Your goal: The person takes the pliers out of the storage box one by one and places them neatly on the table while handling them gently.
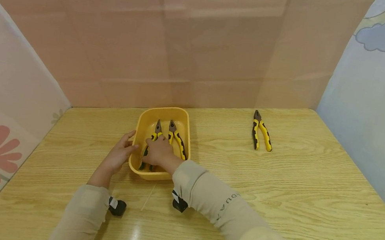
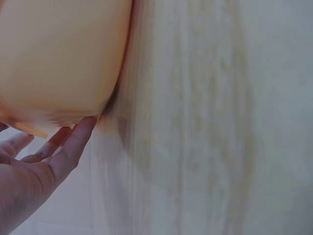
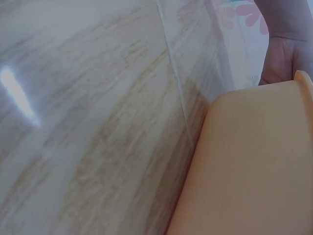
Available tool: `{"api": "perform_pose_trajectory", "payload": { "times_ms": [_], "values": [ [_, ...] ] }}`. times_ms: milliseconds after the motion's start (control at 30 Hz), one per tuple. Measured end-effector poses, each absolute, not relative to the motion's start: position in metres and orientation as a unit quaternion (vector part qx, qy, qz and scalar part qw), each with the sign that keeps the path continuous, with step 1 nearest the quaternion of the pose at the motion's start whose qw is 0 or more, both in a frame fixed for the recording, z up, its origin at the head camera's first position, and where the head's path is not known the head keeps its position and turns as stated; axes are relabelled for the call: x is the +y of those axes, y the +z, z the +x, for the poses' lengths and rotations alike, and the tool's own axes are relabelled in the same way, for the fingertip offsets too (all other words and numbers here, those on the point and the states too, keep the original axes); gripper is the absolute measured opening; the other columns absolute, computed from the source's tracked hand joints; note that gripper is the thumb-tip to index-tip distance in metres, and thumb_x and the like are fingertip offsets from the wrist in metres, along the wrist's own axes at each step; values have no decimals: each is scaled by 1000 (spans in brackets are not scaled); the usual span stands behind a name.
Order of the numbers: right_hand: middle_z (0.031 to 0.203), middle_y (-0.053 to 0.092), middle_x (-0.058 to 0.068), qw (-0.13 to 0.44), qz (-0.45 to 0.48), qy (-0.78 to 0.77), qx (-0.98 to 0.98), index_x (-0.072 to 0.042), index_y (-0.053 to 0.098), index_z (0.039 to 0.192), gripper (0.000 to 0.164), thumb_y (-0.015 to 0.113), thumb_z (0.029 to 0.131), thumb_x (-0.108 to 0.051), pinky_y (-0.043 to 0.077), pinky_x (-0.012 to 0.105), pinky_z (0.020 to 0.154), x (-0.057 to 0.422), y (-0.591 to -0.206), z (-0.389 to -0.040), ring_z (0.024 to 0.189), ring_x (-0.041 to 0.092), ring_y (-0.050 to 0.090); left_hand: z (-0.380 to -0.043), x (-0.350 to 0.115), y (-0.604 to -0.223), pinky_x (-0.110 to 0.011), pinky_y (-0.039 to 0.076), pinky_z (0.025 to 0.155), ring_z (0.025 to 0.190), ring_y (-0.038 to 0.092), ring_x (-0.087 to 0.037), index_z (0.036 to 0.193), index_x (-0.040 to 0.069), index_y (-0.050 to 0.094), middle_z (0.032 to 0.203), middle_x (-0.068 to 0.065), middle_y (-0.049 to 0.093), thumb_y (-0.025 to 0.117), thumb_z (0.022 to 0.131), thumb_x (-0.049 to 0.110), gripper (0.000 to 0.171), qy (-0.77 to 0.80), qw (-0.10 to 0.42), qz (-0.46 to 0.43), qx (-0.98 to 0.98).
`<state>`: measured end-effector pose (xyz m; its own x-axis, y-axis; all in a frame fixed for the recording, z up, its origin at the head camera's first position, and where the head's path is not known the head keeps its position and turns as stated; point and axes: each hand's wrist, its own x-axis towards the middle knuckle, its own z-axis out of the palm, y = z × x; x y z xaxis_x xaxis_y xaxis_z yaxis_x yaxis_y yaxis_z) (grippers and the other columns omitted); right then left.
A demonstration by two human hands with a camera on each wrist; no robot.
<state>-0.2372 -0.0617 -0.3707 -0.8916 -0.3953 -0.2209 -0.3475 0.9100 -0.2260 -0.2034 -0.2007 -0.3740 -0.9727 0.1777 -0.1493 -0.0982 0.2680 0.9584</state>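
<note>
Currently, the left pliers (image 1: 158, 127) lie in the yellow basket (image 1: 154, 176) under the right hand (image 1: 160, 151), whose hold cannot be told, beside the second pliers (image 1: 179, 140). The left hand (image 1: 118, 156) pinches the basket's left rim. Tabletop (image 1: 221, 159) stretches rightward to the third pliers (image 1: 255, 134) near the back edge.

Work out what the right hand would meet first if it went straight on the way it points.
Probably the left wall of the yellow tray, beyond the pliers under the right hand. Depth is unclear, so the hand might pass over it.
</note>
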Motion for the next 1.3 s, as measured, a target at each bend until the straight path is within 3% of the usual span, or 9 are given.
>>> {"api": "perform_pose_trajectory", "payload": {
  "times_ms": [167, 333, 567, 867, 1300],
  "values": [
    [126, 34, 18, 145, -200, -75, 966, -26, 37, 132, 60, 53, 78, -49, 43, 33, 75, -61, -365, -240, 108, 29, 40, -203, -201, -374, -45, 40, 82, 111, 36, -41, 140, 13, 1, 128, -28, 24, 36, 93, 11, 58, 604, 114, 22, 789],
    [124, 40, 13, 155, -219, -82, 960, -25, 40, 130, 62, 58, 75, -48, 44, 30, 69, -58, -361, -243, 103, 25, 44, -203, -201, -373, -46, 39, 83, 111, 36, -40, 140, 13, 0, 128, -29, 24, 36, 93, 12, 58, 600, 114, 19, 792],
    [104, 49, 8, 154, -239, -143, 948, -19, 52, 110, 48, 66, 71, -42, 39, 27, 59, -52, -360, -247, 90, 19, 43, -204, -201, -374, -48, 36, 85, 111, 36, -40, 139, 12, 1, 128, -28, 25, 36, 93, 12, 58, 595, 114, 13, 796],
    [114, 40, 15, 138, -238, -198, 941, -20, 49, 115, 52, 67, 70, -41, 40, 27, 53, -42, -359, -245, 72, 17, 47, -204, -200, -373, -48, 36, 85, 112, 35, -40, 140, 12, 1, 129, -28, 23, 35, 93, 12, 58, 595, 114, 11, 795],
    [119, 38, 19, 115, -242, -218, 938, -22, 50, 116, 52, 65, 71, -42, 40, 28, 55, -29, -354, -244, 70, 18, 48, -206, -203, -374, -43, 40, 82, 109, 38, -39, 139, 11, 2, 128, -28, 25, 36, 93, 12, 58, 596, 114, 14, 794]
  ]
}}
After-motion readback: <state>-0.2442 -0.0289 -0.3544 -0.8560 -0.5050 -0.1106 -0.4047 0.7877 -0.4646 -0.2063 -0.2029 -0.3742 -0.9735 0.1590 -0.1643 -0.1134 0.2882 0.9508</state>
